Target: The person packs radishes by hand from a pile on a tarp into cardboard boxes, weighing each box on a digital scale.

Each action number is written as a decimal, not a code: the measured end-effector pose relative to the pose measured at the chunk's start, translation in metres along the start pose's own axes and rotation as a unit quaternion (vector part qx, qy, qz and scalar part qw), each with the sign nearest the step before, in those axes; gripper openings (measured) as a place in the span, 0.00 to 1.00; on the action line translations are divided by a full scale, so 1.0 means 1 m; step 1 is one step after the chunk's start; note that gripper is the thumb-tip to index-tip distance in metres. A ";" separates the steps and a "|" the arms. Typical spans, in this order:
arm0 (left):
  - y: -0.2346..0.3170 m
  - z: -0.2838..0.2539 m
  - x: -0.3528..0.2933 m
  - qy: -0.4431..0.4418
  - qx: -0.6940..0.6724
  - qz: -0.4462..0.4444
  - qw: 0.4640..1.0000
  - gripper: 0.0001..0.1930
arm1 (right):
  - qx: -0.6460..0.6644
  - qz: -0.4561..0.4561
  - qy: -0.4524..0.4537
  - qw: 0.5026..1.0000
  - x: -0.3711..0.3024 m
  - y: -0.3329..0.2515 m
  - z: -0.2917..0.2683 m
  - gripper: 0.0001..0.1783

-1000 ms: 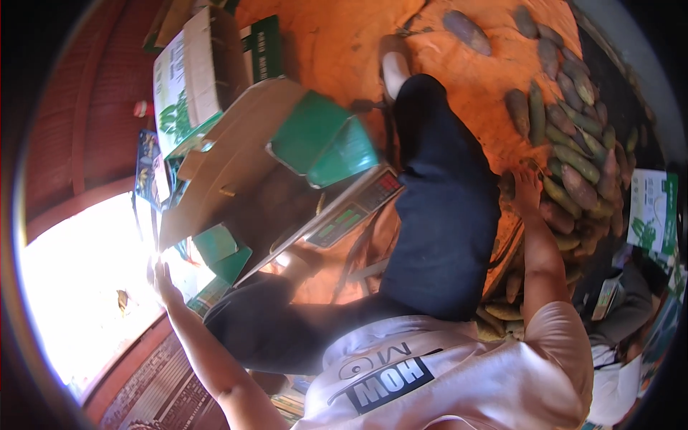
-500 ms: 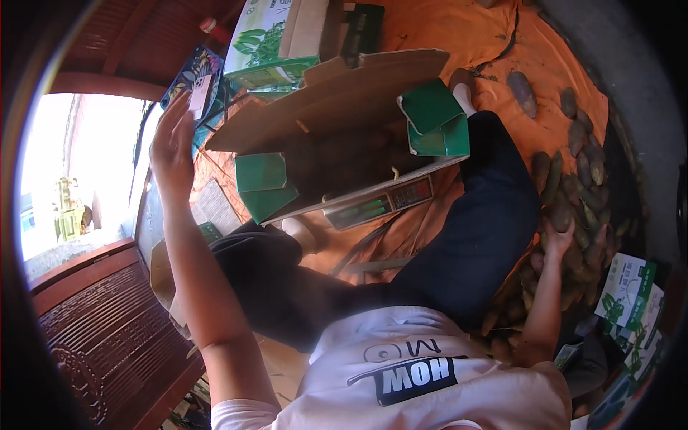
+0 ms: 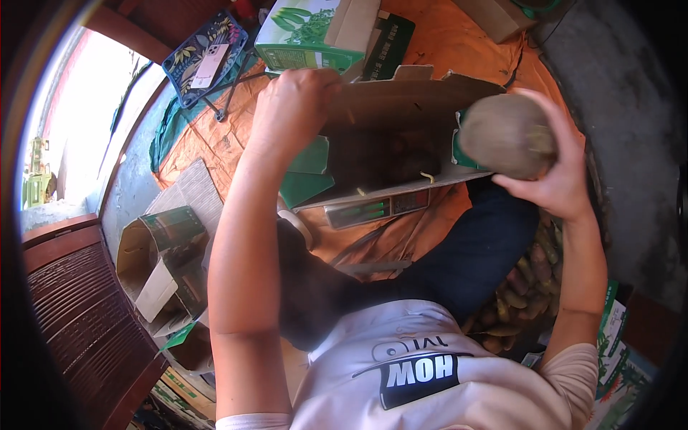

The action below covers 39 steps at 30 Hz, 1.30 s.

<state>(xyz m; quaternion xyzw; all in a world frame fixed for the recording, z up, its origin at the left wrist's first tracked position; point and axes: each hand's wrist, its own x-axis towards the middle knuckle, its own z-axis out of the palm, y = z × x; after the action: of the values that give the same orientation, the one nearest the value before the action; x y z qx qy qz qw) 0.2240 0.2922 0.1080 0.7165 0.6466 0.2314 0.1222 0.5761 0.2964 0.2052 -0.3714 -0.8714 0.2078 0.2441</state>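
A change is seen at the right hand (image 3: 565,188); since the last look it has been lifted from the heap of vegetables (image 3: 530,276), and a big brown vegetable (image 3: 505,136) is now held up in it; the vegetable is grasped between thumb and fingers and is a bit blurred. With the middle of the cardboard box (image 3: 430,97) taken as the clock's middle, the vegetable is at three o'clock, over the box's right end; it is not let go yet. The heap is left between four and five o'clock.

The left hand (image 3: 290,111) has been brought in to the box too; it is at ten o'clock, by the far rim, with its fingers bent; whether the rim is pinched or only touched cannot be told.

By this, it can be judged that the picking-up is done for this vegetable and the putting-down is not; both hands are now placed at the box. The inside is too dark for its load to be told; the scale (image 3: 376,209) is seen at six o'clock, close under the near side.
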 end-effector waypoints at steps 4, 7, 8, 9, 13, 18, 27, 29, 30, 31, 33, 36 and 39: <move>-0.007 0.000 -0.005 0.015 -0.002 0.004 1.000 0.09 | -0.013 -0.059 -0.195 0.979 0.055 0.006 0.112 0.48; -0.010 -0.001 -0.008 0.006 -0.030 0.013 0.999 0.08 | -0.127 -0.030 -0.387 0.913 0.068 0.026 0.175 0.50; -0.014 0.000 -0.010 0.006 -0.031 0.012 0.999 0.08 | -0.128 -0.030 -0.388 0.912 0.067 0.035 0.191 0.50; -0.018 0.002 -0.010 0.011 -0.038 0.021 0.999 0.08 | -0.184 -0.026 -0.433 0.882 0.065 0.047 0.205 0.50; -0.015 -0.006 -0.013 -0.002 -0.047 0.027 0.999 0.08 | -0.311 0.013 -0.508 0.803 0.060 0.088 0.235 0.47; -0.010 -0.008 -0.013 -0.019 -0.050 0.031 0.998 0.08 | -0.363 0.085 -0.471 0.799 0.038 0.126 0.277 0.42; -0.002 -0.011 -0.012 -0.021 -0.062 0.041 0.997 0.09 | -0.208 0.087 -0.434 0.872 0.052 0.035 0.203 0.29; -0.002 -0.006 -0.011 0.011 -0.047 0.057 0.997 0.10 | -0.147 0.082 -0.395 0.903 0.050 0.012 0.168 0.24; 0.000 -0.009 -0.011 0.009 -0.045 0.062 0.997 0.10 | -0.116 0.072 -0.334 0.932 0.045 0.004 0.147 0.24; 0.003 -0.008 -0.009 0.008 -0.050 0.050 0.997 0.11 | -0.086 0.066 -0.271 0.956 0.038 0.000 0.126 0.24; 0.007 -0.012 -0.007 0.007 -0.051 0.045 0.998 0.13 | -0.061 0.068 -0.176 0.980 0.021 -0.003 0.082 0.24; 0.010 -0.014 -0.002 0.069 -0.053 0.092 0.992 0.13 | 0.018 0.153 0.027 0.988 -0.015 0.014 0.020 0.22; 0.008 -0.016 0.000 0.097 -0.045 0.077 0.991 0.14 | -0.027 0.253 0.202 0.946 -0.078 0.065 -0.025 0.16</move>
<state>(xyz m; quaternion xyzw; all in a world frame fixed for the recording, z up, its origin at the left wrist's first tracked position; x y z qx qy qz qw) 0.2230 0.2897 0.1250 0.7322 0.5871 0.3374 0.0733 0.6729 0.2841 0.1690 -0.6203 -0.6867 0.1596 0.3438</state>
